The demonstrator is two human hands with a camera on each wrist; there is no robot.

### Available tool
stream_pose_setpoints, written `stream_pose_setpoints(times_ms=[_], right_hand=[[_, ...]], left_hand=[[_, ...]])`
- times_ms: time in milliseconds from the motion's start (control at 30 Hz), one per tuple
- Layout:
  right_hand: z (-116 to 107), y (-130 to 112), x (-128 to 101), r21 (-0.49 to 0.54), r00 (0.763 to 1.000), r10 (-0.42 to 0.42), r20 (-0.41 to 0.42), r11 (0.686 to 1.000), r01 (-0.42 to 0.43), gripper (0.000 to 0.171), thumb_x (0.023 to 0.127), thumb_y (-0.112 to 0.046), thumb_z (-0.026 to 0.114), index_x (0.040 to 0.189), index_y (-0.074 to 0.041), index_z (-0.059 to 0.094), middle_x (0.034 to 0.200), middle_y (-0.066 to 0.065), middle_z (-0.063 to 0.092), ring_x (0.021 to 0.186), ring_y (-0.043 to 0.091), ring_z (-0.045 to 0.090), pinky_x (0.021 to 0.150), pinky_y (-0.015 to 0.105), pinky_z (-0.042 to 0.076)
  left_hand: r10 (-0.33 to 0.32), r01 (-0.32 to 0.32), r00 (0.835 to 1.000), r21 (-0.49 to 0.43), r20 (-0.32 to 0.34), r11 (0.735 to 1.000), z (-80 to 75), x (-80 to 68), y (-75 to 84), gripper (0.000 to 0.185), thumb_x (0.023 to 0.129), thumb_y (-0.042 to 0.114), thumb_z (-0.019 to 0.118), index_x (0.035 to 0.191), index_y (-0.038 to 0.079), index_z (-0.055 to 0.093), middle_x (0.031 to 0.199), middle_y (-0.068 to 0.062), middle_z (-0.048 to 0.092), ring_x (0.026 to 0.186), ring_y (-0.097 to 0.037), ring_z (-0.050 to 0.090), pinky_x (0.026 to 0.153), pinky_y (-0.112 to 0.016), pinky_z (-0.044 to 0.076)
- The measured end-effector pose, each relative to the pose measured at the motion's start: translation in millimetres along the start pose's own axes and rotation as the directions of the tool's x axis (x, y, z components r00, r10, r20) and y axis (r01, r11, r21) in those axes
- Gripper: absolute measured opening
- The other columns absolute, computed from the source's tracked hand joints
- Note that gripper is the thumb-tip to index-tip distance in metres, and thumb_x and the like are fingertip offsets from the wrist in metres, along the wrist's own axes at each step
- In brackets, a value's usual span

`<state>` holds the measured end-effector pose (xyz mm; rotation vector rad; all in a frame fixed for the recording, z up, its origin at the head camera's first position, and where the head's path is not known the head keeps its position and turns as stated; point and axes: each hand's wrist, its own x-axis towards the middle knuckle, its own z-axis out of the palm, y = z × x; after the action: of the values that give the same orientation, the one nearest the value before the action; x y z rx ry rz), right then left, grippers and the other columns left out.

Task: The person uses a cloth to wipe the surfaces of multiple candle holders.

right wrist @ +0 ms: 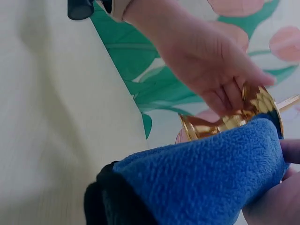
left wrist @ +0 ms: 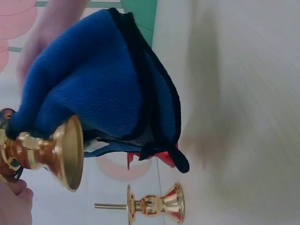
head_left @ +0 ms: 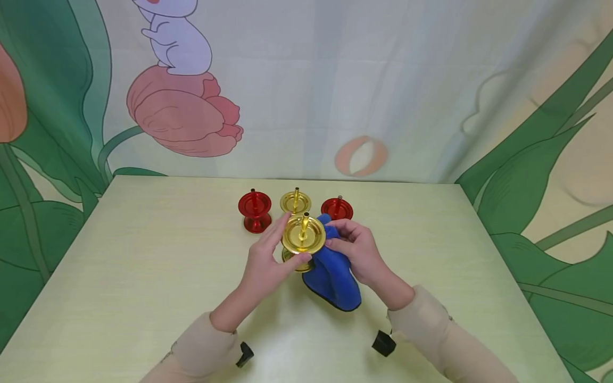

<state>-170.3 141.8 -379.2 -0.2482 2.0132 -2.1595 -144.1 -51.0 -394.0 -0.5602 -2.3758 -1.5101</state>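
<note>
gripping a gold candlestick (head_left: 303, 235) by its stem, the left hand (head_left: 265, 264) has its fingers curled under the wide dish, with the forefinger stretched up along the dish's left edge. the candlestick is lifted clear of the pale yellow-green table (head_left: 143, 255), above its middle. the right hand (head_left: 356, 250) pinches a blue cloth (head_left: 332, 276) between thumb and curled fingers and presses it to the right side of the candlestick; the cloth's loose end hangs down to the table. just behind stand three more candlesticks in a row: a red one (head_left: 255, 210) on the left, a second gold one (head_left: 295, 202) in the middle, and another red one (head_left: 337, 208) partly hidden behind the cloth.
</note>
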Motion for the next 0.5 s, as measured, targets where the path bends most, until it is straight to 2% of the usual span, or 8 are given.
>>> stream_pose_setpoints(times_ms=[100, 200, 367, 433, 500], right_hand=[[3, -2, -2, -0.022, 1.000, -0.019, 0.017, 1.000, 0.019, 0.029, 0.079, 0.008, 0.055, 0.107, 0.014, 0.048, 0.083, -0.007, 0.061, 0.076, 0.009, 0.057, 0.071, 0.019, 0.051], [2, -4, -3, -0.007, 0.998, -0.028, 0.050, 1.000, 0.028, 0.023, 0.079, 0.010, 0.054, 0.101, 0.007, 0.054, 0.083, -0.006, 0.061, 0.076, 0.009, 0.058, 0.071, 0.019, 0.052], [-5, -5, -1, -0.002, 0.988, -0.024, 0.150, 1.000, 0.024, 0.030, 0.078, 0.010, 0.053, 0.091, -0.016, 0.060, 0.086, -0.006, 0.063, 0.077, 0.009, 0.059, 0.071, 0.019, 0.051], [-8, -4, 0, 0.005, 0.979, -0.022, 0.202, 1.000, 0.021, 0.031, 0.078, 0.009, 0.053, 0.090, -0.019, 0.061, 0.087, -0.006, 0.063, 0.077, 0.009, 0.059, 0.070, 0.019, 0.051], [-11, -3, 2, 0.030, 0.965, -0.021, 0.263, 0.999, 0.013, 0.029, 0.079, 0.007, 0.054, 0.091, -0.019, 0.061, 0.088, -0.006, 0.064, 0.078, 0.010, 0.060, 0.070, 0.019, 0.051]], left_hand=[[-0.010, 0.009, 0.999, -0.011, -0.047, 1.000, 0.6, 0.6, 0.9, 0.077, 0.068, 0.027, 0.076, 0.133, 0.008, 0.040, 0.132, -0.010, 0.046, 0.123, -0.023, 0.042, 0.094, -0.039, 0.042], [-0.022, 0.021, 1.000, -0.028, -0.021, 0.999, -3.0, 2.0, 1.1, 0.078, 0.065, 0.026, 0.077, 0.132, 0.009, 0.041, 0.132, -0.009, 0.047, 0.123, -0.022, 0.043, 0.094, -0.039, 0.042], [-0.079, 0.088, 0.992, -0.090, 0.096, 0.992, -11.9, 5.1, 0.8, 0.079, 0.064, 0.028, 0.077, 0.133, 0.011, 0.041, 0.133, -0.006, 0.045, 0.123, -0.019, 0.042, 0.096, -0.038, 0.041], [-0.101, 0.126, 0.982, -0.156, 0.162, 0.980, -15.9, 6.9, 0.9, 0.076, 0.066, 0.027, 0.077, 0.132, 0.013, 0.042, 0.133, -0.004, 0.047, 0.124, -0.018, 0.041, 0.098, -0.039, 0.038], [-0.116, 0.174, 0.964, -0.237, 0.237, 0.956, -20.0, 8.6, 0.3, 0.071, 0.069, 0.023, 0.075, 0.131, 0.012, 0.043, 0.131, -0.003, 0.048, 0.124, -0.018, 0.041, 0.100, -0.039, 0.036]])
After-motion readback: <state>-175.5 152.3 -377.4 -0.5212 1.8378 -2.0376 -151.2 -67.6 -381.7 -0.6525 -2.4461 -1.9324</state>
